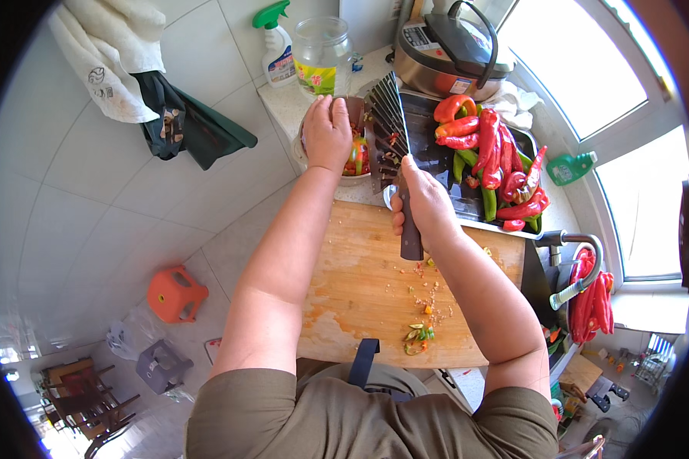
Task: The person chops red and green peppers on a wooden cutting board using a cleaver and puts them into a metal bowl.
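Note:
My right hand (422, 201) is closed round the dark handle of a kitchen cleaver (394, 120), its broad blade raised, with bits of chopped pepper stuck to it. On the left, my left hand (328, 129) lies over the rim of a bowl (350, 180) holding chopped red and green peppers (358, 155); its fingertips rest near the far rim, and what is under the palm is hidden. Below both hands is a wooden cutting board (367, 275) with seeds and a few green pepper slices (419, 333) near its front edge.
A dark metal tray (428, 115) of whole red and green peppers (496, 155) stands right of the cleaver. Behind are a rice cooker (448, 54), a clear plastic jar (321, 51) and a spray bottle (277, 51). A faucet (585, 252) and more red peppers (591, 304) are at the right.

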{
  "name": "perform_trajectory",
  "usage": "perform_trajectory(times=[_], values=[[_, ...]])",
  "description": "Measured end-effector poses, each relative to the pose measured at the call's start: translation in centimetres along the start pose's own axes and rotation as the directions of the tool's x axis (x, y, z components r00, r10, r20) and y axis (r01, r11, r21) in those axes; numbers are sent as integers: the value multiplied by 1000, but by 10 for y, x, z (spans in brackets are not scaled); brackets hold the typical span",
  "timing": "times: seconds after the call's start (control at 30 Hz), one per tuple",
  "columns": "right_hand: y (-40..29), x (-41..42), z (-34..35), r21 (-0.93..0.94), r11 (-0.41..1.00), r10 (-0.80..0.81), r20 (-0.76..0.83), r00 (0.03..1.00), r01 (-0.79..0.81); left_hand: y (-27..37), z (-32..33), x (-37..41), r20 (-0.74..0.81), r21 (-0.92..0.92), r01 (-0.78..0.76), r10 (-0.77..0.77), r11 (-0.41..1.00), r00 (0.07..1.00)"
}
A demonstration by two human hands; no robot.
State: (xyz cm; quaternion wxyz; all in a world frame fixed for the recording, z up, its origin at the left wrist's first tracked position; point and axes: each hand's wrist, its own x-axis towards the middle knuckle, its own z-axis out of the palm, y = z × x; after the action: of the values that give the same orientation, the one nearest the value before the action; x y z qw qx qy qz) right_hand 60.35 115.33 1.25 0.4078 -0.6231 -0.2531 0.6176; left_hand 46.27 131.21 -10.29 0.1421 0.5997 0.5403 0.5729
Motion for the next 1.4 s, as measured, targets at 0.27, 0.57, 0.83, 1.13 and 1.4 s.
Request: perform_trajectory(times=[0.27,0.57,0.83,1.13,1.4], values=[[29,-50,-59,-91,990,-110,-49,993,105,30,-57,-26,-23,-65,-124,123,990,992],[177,-186,-197,-327,945,-182,-520,834,2,45,-99,-231,675,-121,-229,249,966,694],[230,-192,-240,-587,798,-336,-622,707,-137,75,-9,-265,695,-100,-307,287,947,659],[204,-165,-224,-698,716,-400,-419,815,-7,96,47,-266,698,-212,-252,327,944,637],[183,-175,-218,-719,695,-188,-208,960,-20,97,13,-260,807,-352,-102,357,930,470]])
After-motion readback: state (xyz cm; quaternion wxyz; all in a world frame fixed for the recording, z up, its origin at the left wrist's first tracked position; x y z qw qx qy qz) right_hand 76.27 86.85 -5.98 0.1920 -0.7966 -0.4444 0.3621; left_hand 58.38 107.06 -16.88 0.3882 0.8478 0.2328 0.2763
